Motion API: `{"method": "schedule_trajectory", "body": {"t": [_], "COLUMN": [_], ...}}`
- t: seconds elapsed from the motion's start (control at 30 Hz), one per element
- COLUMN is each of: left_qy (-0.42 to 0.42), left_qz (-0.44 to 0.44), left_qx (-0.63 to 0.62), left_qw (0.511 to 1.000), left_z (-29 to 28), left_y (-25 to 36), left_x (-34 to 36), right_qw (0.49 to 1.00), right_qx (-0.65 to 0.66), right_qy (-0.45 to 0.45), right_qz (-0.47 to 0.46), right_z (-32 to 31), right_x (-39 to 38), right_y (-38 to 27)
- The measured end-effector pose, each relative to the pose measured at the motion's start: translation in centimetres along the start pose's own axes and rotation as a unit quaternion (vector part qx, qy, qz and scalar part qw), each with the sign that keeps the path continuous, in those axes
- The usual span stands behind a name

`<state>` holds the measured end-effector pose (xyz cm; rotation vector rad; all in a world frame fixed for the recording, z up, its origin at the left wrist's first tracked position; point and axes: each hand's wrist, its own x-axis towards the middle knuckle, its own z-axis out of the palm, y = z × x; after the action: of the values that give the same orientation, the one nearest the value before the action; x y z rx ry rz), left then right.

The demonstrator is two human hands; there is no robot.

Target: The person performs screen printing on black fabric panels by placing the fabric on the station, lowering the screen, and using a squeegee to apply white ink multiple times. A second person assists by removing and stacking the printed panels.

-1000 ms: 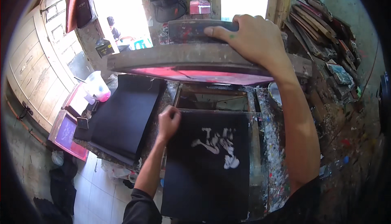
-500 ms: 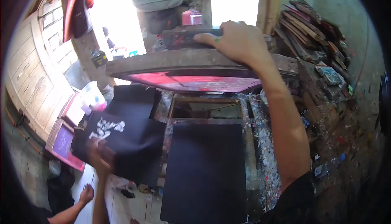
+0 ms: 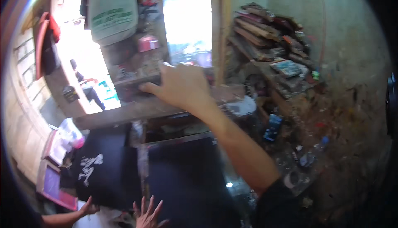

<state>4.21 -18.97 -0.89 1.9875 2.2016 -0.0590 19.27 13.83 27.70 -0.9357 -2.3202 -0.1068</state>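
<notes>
While the black sheet [image 3: 182,174] lies on the counter [image 3: 142,157], the frame [image 3: 107,117] stands tilted above its far end, the near rail running across the view. The right hand [image 3: 180,85] is clamped on that rail, its thumb stretched along a dark block [image 3: 134,89]; motion blur hides the exact grip. The left hand [image 3: 149,216] is at the sheet's near left corner, its fingers spread apart and holding nothing; whether it touches the sheet I cannot tell.

Just left of the sheet lies a printed sheet [image 3: 116,182], also black, with a white print [image 3: 88,169] on it. A co-worker's hand [image 3: 88,207] comes from the lower left to its near edge. Beyond the printed sheet's far left corner stands a tub [image 3: 71,135], pink at the bottom, near a small purple screen [image 3: 56,182]. A bottle [image 3: 313,153] with a blue cap lies well to the right, and a wood pile [image 3: 271,33] rises behind.
</notes>
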Motion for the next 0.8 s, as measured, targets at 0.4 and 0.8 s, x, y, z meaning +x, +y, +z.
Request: {"method": "schedule_trajectory", "body": {"t": [0.4, 0.8], "left_qy": [0.169, 0.134], "left_qz": [-0.189, -0.230], "left_qx": [-0.861, -0.827], "left_qw": [0.441, 0.495], "left_z": [6.6, 9.9], "left_y": [4.0, 3.4], "left_x": [2.9, 2.8], "right_qw": [0.944, 0.983], "right_qx": [0.039, -0.089], "right_qy": [-0.328, -0.098], "right_qz": [-0.006, -0.129], "right_z": [15.4, 26.7], "right_x": [-23.9, -19.8], "right_y": [-0.5, 4.8]}}
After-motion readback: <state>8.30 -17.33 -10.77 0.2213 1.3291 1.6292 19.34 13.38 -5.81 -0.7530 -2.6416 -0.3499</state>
